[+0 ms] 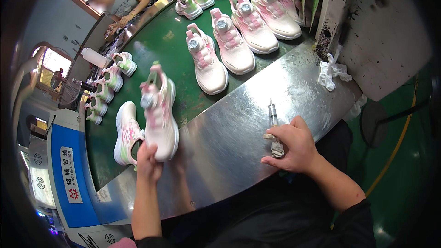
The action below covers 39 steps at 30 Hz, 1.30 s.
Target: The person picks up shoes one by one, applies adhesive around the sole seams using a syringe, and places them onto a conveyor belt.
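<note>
My left hand (pixel 149 165) is closed on the toe end of a pale pink sneaker (pixel 161 126) with a round dial on its tongue; motion slightly blurs the shoe. Right beside it, a matching sneaker (pixel 125 131) lies on its side, partly over the green belt (pixel 151 46). Over the metal ledge (pixel 220 156), my right hand (pixel 297 146) grips a clear syringe (pixel 273 114), its nozzle pointing away from me. Something whitish and wrapped shows at the syringe's near end, between thumb and fingers.
Several pink sneakers (pixel 206 64) stand in a row along the belt, with smaller ones (pixel 104 89) at its far left side. Crumpled white tissue (pixel 327 74) hangs by a stained panel (pixel 390 32) on the right. Across the belt sits another person (pixel 121 7), hands at the far bench.
</note>
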Motion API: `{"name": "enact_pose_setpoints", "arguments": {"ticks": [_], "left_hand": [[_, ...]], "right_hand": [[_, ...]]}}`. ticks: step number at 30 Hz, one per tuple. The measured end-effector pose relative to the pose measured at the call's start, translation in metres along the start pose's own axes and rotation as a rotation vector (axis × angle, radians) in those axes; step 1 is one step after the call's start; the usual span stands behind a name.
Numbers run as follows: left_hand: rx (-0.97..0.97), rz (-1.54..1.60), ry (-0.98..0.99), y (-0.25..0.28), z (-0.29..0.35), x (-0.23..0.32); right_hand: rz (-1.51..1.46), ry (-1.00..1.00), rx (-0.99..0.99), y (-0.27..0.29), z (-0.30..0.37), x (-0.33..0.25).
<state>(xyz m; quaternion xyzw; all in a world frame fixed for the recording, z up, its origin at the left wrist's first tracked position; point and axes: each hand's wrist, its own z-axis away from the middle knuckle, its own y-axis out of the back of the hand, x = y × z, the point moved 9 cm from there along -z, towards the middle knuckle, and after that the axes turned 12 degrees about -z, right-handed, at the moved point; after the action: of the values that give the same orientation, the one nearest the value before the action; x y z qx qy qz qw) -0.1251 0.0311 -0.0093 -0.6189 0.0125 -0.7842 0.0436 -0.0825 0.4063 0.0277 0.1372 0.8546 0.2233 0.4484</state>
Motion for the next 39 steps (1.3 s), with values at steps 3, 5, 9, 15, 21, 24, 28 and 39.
{"name": "enact_pose_setpoints", "arguments": {"ticks": [3, 5, 9, 15, 21, 24, 28, 39], "left_hand": [[-0.076, 0.000, 0.055, -0.024, -0.095, -0.010], [-0.065, 0.010, 0.045, -0.039, -0.135, -0.012], [-0.056, -0.081, 0.133, -0.068, -0.147, -0.030], [-0.013, -0.715, -0.013, -0.033, -0.104, -0.003], [0.285, -1.477, -0.475, 0.060, -0.006, 0.051], [0.497, -1.833, -0.298, 0.106, 0.015, 0.045], [0.493, -1.844, -0.241, 0.158, -0.001, 0.043], [0.538, -0.403, 0.094, 0.250, -0.019, 0.055]], "right_hand": [[0.020, -0.032, -0.020, -0.001, 0.000, 0.005], [0.015, -0.018, -0.011, -0.003, -0.003, -0.002], [-0.008, 0.001, 0.000, -0.006, -0.007, -0.004], [0.000, -0.038, 0.005, -0.002, 0.003, 0.002], [-0.023, -0.040, 0.001, -0.007, 0.001, 0.002], [-0.028, -0.022, 0.006, -0.008, 0.001, -0.002], [-0.027, 0.035, 0.098, 0.000, -0.001, -0.011], [-0.015, 0.005, 0.068, 0.002, -0.001, -0.006]]}}
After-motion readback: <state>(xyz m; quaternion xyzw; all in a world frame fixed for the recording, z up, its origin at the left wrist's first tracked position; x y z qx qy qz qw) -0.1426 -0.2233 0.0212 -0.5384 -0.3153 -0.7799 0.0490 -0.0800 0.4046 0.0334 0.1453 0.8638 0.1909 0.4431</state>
